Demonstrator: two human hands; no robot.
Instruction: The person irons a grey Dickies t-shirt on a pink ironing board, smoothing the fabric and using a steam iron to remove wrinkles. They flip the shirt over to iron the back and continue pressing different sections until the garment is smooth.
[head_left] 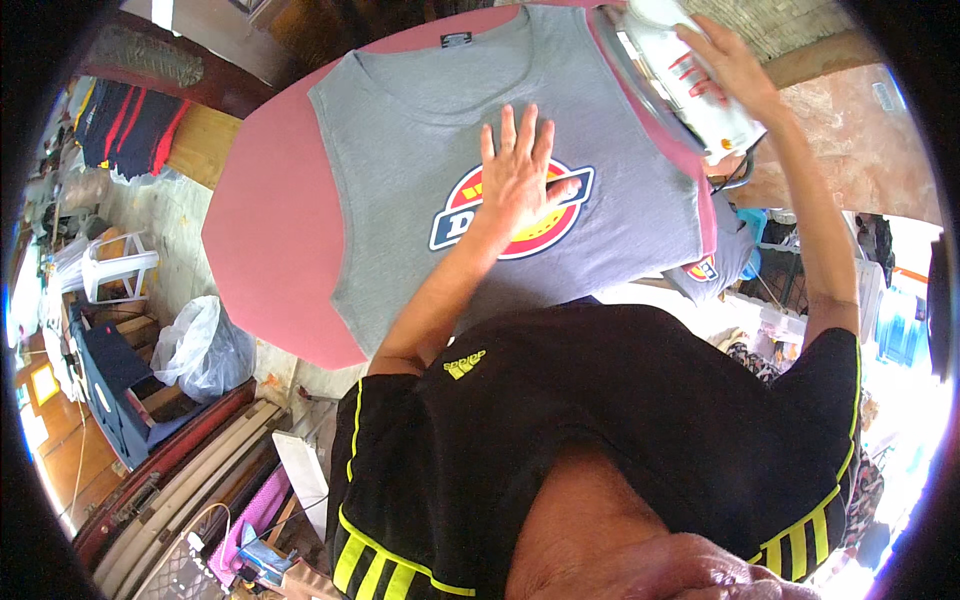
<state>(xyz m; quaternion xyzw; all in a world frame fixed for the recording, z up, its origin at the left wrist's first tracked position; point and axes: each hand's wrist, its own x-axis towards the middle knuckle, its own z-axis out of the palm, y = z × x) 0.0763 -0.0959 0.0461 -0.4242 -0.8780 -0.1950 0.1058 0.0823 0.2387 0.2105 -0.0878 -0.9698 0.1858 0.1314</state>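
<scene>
Cluttered workshop ground rings the pink padded worktop (262, 230) where we stand pressing shirts: a white plastic chair (117, 268), a bulging clear bag (203, 350) and stacked dark garments (130, 122) lie well off to our left, below the board's edge.

A grey sleeveless shirt (420, 150) lies flat and face up across the worktop, collar away from us, its round red, yellow and blue print (515, 215) near the middle of the cloth. Our left hand (520, 180) rests palm down on that print, fingers spread and straight, grasping nothing, only holding the fabric flat.

Up and to the right of that palm, our right hand (725, 65) lies across the top of a white iron (680, 75) with red markings, at the shirt's far right edge near the armhole. The fingers lie over the iron's body; whether they close round a handle we cannot tell from this angle.

We judge the shirt light, soft and limp, apt to wrinkle or slide on the padding, so it is best taken by a hem, shoulder seam or side edge rather than bunched at the middle. The iron looks hard and fairly heavy, and likely hot underneath; its top is the safe place to hold.

Another grey shirt (722, 262) with the same print hangs beyond the worktop's right edge.
</scene>
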